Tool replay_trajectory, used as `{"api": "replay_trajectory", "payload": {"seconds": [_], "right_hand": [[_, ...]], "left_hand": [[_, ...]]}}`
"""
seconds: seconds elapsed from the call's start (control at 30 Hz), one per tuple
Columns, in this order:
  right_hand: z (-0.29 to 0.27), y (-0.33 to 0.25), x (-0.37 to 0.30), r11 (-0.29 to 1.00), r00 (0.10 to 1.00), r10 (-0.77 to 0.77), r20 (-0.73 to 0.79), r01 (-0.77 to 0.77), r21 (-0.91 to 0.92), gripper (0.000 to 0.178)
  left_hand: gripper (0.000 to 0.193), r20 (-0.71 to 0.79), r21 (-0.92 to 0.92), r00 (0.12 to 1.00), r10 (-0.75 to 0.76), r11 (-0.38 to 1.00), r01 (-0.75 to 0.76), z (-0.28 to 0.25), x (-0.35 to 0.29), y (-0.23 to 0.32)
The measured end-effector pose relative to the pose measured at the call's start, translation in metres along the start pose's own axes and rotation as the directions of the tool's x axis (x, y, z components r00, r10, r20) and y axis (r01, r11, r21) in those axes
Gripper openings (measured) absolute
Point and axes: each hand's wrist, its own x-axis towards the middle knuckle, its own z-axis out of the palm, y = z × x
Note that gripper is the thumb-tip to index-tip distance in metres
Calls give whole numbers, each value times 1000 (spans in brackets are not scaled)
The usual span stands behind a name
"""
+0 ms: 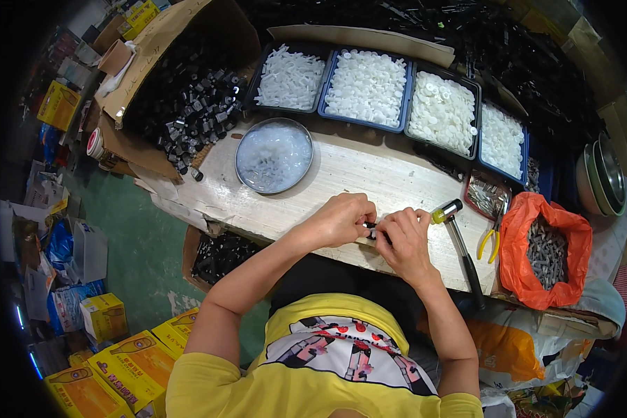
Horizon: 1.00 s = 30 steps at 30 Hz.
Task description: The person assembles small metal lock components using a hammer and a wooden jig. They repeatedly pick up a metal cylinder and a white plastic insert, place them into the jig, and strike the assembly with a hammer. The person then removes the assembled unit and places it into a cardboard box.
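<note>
Near the front edge of the worktable, my left hand (pixel 343 219) and my right hand (pixel 405 242) meet with fingers pinched together. Between their fingertips is a small black part (pixel 370 230) with a bit of white beside it; my fingers cover most of it, so its kind cannot be made out. To the right of my right hand lies a mallet (pixel 460 240) with a yellow-and-black head and a black grip. A round metal dish (pixel 309 171) of cloudy, whitish stuff stands on the table, beyond my left hand.
Trays of small white plastic parts (pixel 366 87) line the back. A cardboard box (pixel 136 80) of black parts (pixel 205 115) stands at left. Yellow-handled pliers (pixel 490 244), a small tray of metal pins (pixel 486 193) and an orange bag (pixel 515 254) of grey pieces are at right.
</note>
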Motion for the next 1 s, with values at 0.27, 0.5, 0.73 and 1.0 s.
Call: {"api": "replay_trajectory", "payload": {"seconds": [0.27,0.5,0.73,1.0], "right_hand": [[2,2,0,997,998,-48,41,50,-61,19],[-14,15,-4,1000,999,32,-2,-32,1,16],[-79,85,-25,810,906,359,-225,-422,-408,10],[-93,128,-23,505,776,625,-81,-482,-716,16]], "left_hand": [[18,-2,-4,1000,2,1000,-2,1,0,-1],[19,22,155,997,-77,985,73,4,6,10],[20,267,206,952,-150,974,96,-18,29,21],[14,-354,352,921,164,936,-31,-21,149,35]]}}
